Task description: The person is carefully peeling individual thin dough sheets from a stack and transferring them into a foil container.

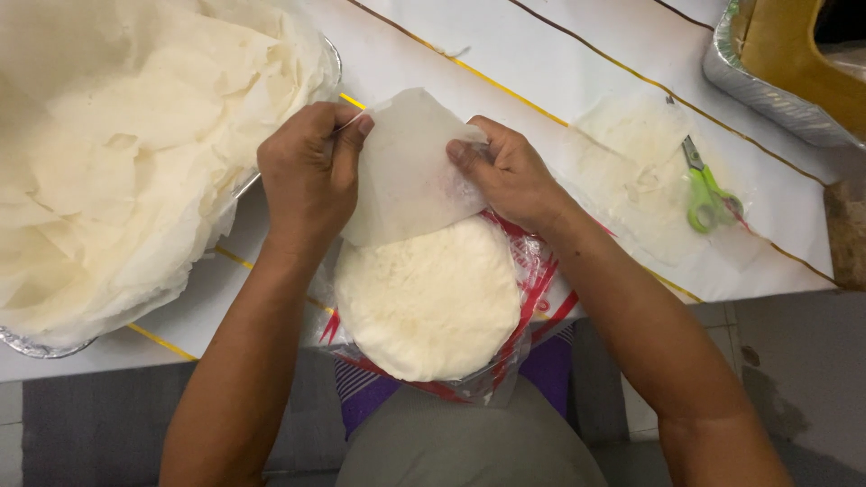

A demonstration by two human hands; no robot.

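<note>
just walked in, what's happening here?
A person is peeling one thin translucent sheet off a round white stack that sits on a clear bag with red print at the table edge. The left hand and right hand pinch the sheet's top corners. A foil tray heaped with separated sheets sits at left; green scissors lie at right.

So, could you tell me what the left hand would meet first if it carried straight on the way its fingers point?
Probably the thin wrapper sheet that the left hand already pinches, then the right hand beyond; depth is unclear.
</note>
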